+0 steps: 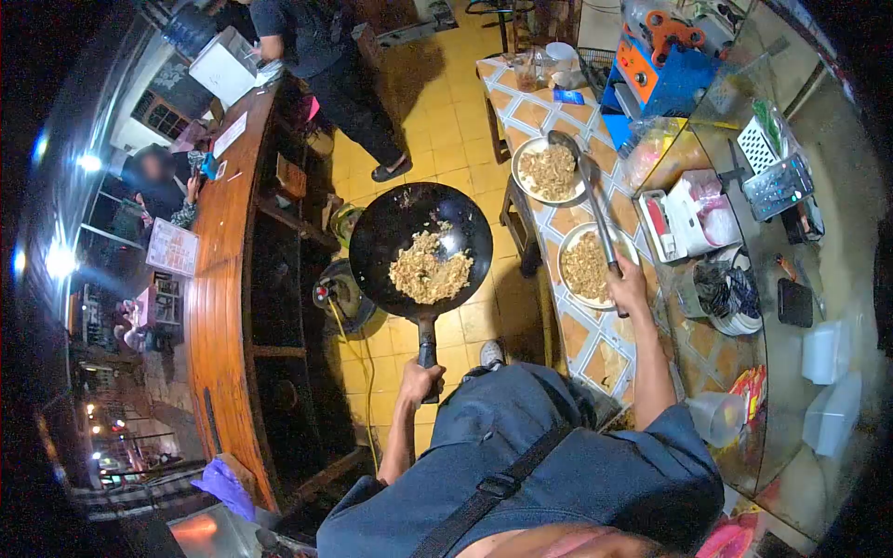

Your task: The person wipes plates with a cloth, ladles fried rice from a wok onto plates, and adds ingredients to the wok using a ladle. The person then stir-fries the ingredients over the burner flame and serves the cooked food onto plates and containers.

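Note:
My left hand [421, 379] is wrapped round the handle of a black wok [377, 232], held out over the yellow floor. Fried rice [428, 270] lies in a heap in the wok's lower half. In my right hand [630, 286] is the long handle of a metal ladle [595, 200]. Its bowl end rests at or just above a far plate [521, 184] that holds fried rice. A nearer plate [566, 284], also with fried rice, stands on the tiled table, partly under my right hand and the ladle handle.
To the left runs a long wooden counter [219, 307], where one person [316, 46] stands and another sits beyond. The tiled table [600, 358] on the right also bears a blue machine [642, 98], a white box [684, 214] and bags. A yellow hose [367, 372] trails over the floor.

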A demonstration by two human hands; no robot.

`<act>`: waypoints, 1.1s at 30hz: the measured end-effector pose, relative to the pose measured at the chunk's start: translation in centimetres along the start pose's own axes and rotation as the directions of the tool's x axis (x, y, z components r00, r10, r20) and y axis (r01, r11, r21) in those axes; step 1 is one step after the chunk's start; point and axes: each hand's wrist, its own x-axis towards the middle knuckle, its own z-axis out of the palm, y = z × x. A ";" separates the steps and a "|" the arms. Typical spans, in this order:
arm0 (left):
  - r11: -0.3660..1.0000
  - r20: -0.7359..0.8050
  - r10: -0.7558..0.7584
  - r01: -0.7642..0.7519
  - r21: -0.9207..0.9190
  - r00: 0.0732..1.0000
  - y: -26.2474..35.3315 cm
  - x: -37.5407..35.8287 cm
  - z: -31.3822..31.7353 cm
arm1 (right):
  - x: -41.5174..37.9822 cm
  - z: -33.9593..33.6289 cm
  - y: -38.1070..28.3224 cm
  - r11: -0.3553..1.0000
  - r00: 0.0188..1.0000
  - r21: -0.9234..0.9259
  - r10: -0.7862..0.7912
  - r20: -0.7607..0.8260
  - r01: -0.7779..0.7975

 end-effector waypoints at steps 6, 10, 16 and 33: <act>0.999 0.016 0.027 -0.026 -0.036 1.000 -1.1 0.8 -0.5 | -0.7 -0.6 -2.0 0.965 0.999 -0.262 -0.009 -0.043 -0.003; 1.000 0.032 0.019 -0.020 0.023 0.999 -0.3 0.3 -0.4 | -1.0 0.9 -1.2 0.869 0.995 -0.493 -0.086 -0.058 0.046; 0.996 0.038 0.081 -0.079 -0.045 0.996 -0.5 -0.3 -0.5 | -2.7 2.0 -7.9 0.882 0.998 -0.468 0.033 -0.045 -0.050; 0.962 -0.060 0.203 -0.187 0.197 0.977 -1.8 -1.5 -0.9 | -9.3 2.8 -5.8 0.861 0.979 -0.465 -0.179 0.102 0.205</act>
